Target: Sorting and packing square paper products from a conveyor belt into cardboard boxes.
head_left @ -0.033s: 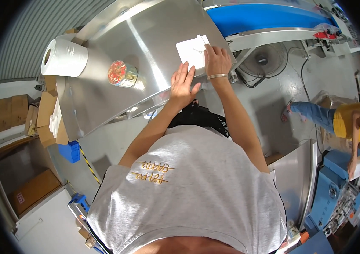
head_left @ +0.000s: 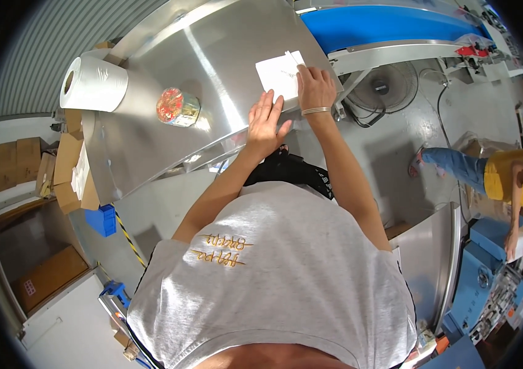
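A white square sheet (head_left: 275, 75) with small dark print and a narrow folded-looking strip on its right side lies flat on the steel table (head_left: 150, 150), near its right end. My left hand (head_left: 265, 125) rests with fingers stretched out, fingertips touching the sheet's near edge. On the other side, my right hand (head_left: 317, 90) has its fingers bent over the sheet's right edge by the strip; their tips are partly hidden. A thin bracelet circles my right wrist. Left of both hands stands a clear round container (head_left: 178, 107) with red bits on top.
A large white film roll (head_left: 94, 84) stands at the table's left end. Beyond the right end are a blue conveyor belt (head_left: 390, 26) and a floor fan (head_left: 382, 88). Cardboard boxes (head_left: 67, 166) sit at left. Far right, a person in yellow (head_left: 510, 178) works at a blue machine (head_left: 483, 277).
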A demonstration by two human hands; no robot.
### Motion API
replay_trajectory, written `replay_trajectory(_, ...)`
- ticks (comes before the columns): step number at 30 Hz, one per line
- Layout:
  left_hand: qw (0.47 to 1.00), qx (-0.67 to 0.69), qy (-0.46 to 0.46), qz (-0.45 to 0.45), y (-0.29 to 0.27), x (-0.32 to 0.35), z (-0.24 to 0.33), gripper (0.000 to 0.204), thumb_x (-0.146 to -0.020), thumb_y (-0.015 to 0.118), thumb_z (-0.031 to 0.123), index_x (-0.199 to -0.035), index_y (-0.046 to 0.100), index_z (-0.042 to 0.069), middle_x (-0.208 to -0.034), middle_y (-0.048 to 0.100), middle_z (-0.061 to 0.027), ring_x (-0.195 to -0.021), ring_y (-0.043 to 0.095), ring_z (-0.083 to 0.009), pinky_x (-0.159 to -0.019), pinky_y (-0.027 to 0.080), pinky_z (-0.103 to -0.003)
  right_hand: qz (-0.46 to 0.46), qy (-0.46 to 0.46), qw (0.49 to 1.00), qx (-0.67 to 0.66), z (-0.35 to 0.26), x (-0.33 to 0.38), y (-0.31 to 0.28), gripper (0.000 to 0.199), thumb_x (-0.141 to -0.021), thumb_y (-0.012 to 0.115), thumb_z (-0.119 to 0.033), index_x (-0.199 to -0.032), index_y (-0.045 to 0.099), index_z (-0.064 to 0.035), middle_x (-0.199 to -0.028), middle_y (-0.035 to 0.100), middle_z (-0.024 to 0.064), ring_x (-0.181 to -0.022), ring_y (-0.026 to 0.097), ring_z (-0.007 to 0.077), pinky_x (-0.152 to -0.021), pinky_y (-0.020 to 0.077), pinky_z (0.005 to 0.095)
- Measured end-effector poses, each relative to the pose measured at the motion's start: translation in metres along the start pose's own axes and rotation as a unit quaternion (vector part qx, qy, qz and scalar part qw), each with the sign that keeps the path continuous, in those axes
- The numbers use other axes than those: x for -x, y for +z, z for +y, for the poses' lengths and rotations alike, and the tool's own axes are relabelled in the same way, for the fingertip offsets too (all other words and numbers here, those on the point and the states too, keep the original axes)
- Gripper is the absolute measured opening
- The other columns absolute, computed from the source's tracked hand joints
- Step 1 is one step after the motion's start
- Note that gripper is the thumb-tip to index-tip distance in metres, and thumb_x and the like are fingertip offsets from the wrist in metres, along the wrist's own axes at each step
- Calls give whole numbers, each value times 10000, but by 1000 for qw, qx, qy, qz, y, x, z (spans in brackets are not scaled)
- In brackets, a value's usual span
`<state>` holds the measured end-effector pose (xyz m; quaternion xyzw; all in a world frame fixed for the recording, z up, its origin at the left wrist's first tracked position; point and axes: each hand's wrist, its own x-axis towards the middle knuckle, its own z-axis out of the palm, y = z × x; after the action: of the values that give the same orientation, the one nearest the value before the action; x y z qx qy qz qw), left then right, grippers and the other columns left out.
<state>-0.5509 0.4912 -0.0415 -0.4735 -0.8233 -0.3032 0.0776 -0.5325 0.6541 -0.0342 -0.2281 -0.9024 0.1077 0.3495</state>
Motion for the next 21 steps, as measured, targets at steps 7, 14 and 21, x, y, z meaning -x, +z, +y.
replay_trajectory(7, 1000, 1, 8, 4, 0, 2, 0, 621, -712, 678, 204, -1251, 448, -2, -1338, 342, -251, -1231, 349, -402, -976, 293, -476, 32, 9, 999, -38, -1, -3, -1, 100, -724, 658, -150, -821, 633, -146, -867, 595, 6, -801, 555, 229, -665, 447, 348)
replay_trajectory(14, 999, 21, 1, 29, -2, -1, 4, 692, -707, 684, 222, -1292, 392, -7, -1361, 298, -263, -1243, 328, -411, -980, 291, -489, 40, -11, 995, -90, -3, -3, -5, 85, -716, 656, -140, -792, 619, -139, -813, 592, 23, -759, 554, 243, -646, 447, 358)
replay_trajectory(21, 999, -34, 11, 19, 5, 0, 2, 657, -735, 658, 259, -1277, 409, -17, -1340, 332, -264, -1240, 328, -417, -971, 303, -492, 0, 148, 949, -278, -5, -10, -34, 60, -802, 625, -111, -842, 601, -72, -751, 618, 40, -662, 591, 173, -614, 465, 279)
